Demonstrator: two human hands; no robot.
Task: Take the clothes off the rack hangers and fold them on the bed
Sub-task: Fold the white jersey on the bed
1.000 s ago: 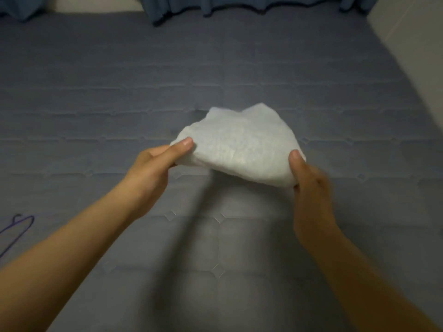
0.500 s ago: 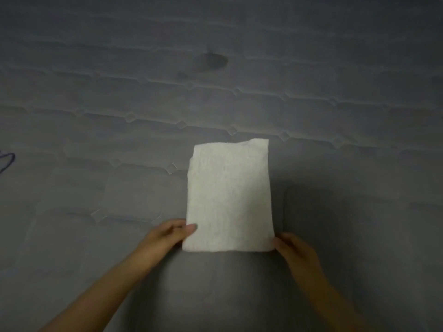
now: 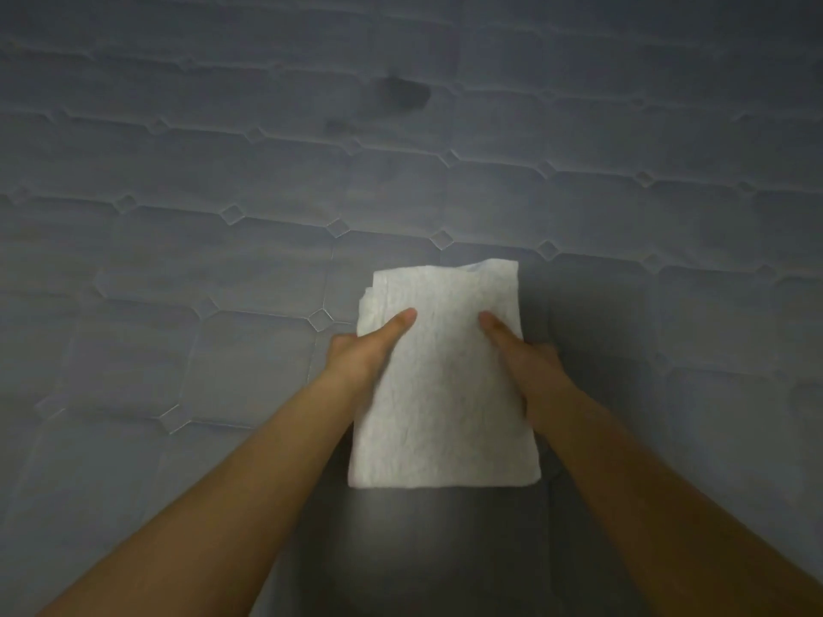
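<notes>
A white folded garment lies as a tall rectangle on the blue-grey quilted bed, with layered edges showing at its far left corner. My left hand holds its left edge, thumb lying on top of the cloth and fingers hidden beneath. My right hand holds the right edge the same way, thumb on top. Both thumbs sit on the far half of the garment. No rack or hanger is in view.
The quilted bed cover fills the whole view. A dark spot marks the cover farther back. My shadow darkens the bed near the garment's front edge.
The garment was held up in the air, then laid flat on the bed. My hands have since moved from its near corners up along its sides, thumbs now on top.
</notes>
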